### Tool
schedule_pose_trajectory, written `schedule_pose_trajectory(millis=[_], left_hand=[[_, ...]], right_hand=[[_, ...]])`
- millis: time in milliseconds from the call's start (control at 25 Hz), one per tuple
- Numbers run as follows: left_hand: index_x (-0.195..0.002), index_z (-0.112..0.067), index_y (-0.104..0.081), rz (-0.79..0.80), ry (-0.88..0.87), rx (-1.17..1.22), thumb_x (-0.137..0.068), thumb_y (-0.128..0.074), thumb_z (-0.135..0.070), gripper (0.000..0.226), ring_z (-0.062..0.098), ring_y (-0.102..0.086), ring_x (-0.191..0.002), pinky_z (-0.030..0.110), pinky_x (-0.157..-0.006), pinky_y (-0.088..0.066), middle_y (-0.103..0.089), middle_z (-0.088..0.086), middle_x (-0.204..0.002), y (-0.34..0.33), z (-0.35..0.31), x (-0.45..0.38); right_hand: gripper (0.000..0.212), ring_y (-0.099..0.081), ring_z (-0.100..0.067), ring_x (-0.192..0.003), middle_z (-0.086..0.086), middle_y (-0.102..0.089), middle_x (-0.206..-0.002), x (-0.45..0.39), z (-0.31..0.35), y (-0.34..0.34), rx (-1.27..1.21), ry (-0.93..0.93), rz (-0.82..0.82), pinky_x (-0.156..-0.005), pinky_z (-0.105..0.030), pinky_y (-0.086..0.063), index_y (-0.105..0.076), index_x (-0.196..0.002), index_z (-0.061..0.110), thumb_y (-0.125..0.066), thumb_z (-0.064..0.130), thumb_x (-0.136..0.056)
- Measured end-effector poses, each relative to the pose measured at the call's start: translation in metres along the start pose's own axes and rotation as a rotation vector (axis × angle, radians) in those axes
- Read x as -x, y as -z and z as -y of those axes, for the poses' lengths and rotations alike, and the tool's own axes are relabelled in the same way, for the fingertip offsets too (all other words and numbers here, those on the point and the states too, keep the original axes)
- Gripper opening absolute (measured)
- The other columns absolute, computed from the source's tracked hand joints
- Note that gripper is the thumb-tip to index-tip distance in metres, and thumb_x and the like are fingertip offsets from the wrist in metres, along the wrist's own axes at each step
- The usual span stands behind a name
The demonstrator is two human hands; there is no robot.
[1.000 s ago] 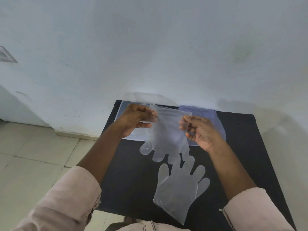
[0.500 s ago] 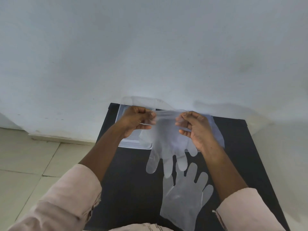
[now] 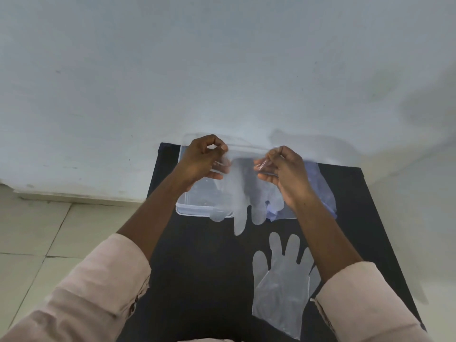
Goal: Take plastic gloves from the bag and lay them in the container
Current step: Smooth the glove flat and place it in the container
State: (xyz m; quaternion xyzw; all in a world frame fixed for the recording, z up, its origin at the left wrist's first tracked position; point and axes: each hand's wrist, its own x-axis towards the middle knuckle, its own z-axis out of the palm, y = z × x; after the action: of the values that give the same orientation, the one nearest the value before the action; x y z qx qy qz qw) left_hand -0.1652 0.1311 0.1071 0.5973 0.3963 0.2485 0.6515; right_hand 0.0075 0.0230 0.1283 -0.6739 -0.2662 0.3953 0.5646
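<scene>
A clear plastic glove (image 3: 243, 193) hangs fingers-down between my hands, above the near edge of the clear plastic container (image 3: 197, 209). My left hand (image 3: 202, 160) pinches the glove's cuff on the left, and my right hand (image 3: 283, 171) pinches it on the right. The glove's fingertips dangle past the container's front rim. A second clear glove (image 3: 281, 287) lies flat on the black table, fingers pointing away from me, under my right forearm. The bluish plastic bag (image 3: 320, 191) lies behind my right hand, partly hidden by it.
The small black table (image 3: 197, 280) stands against a pale wall (image 3: 222, 70). Its left edge drops to a tiled floor (image 3: 37, 243). The container sits at the table's far left corner, the bag at its far right.
Both hands have carried the held glove farther away and a little higher, over the container, and spread apart. The view has tilted so the table sits lower in frame.
</scene>
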Motion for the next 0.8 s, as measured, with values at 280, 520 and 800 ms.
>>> schedule_pose_trajectory(millis=[280, 520, 800], left_hand=[[-0.097, -0.006, -0.071, -0.065, -0.012, 0.016, -0.093, -0.061, -0.018, 0.016, 0.02, -0.075, -0.074, 0.026, -0.066, -0.059, -0.074, 0.012, -0.082, 0.028, -0.009, -0.028], [-0.091, -0.007, -0.069, -0.132, 0.022, -0.045, -0.097, -0.052, -0.014, 0.02, 0.019, -0.074, -0.075, 0.026, -0.069, -0.06, -0.074, 0.009, -0.082, 0.046, -0.016, -0.069], [-0.085, -0.008, -0.064, -0.273, 0.023, -0.04, -0.091, -0.049, -0.006, 0.017, 0.024, -0.07, -0.071, 0.025, -0.064, -0.057, -0.071, 0.015, -0.085, 0.059, -0.029, -0.117]], right_hand=[[0.018, -0.073, -0.021, -0.071, -0.013, -0.074, -0.081, -0.05, 0.006, -0.023, 0.017, 0.018, 0.057, -0.067, -0.029, -0.056, -0.052, -0.08, 0.013, -0.049, 0.014, -0.098], [0.018, -0.075, -0.022, -0.076, -0.011, -0.075, -0.084, -0.096, 0.012, -0.042, 0.098, 0.043, 0.097, -0.065, -0.026, -0.056, -0.054, -0.082, 0.011, -0.045, 0.017, -0.098], [0.02, -0.074, -0.022, -0.084, -0.01, -0.075, -0.089, -0.156, 0.02, -0.065, 0.211, 0.156, 0.109, -0.08, -0.036, -0.057, -0.049, -0.077, 0.019, -0.042, 0.014, -0.095]])
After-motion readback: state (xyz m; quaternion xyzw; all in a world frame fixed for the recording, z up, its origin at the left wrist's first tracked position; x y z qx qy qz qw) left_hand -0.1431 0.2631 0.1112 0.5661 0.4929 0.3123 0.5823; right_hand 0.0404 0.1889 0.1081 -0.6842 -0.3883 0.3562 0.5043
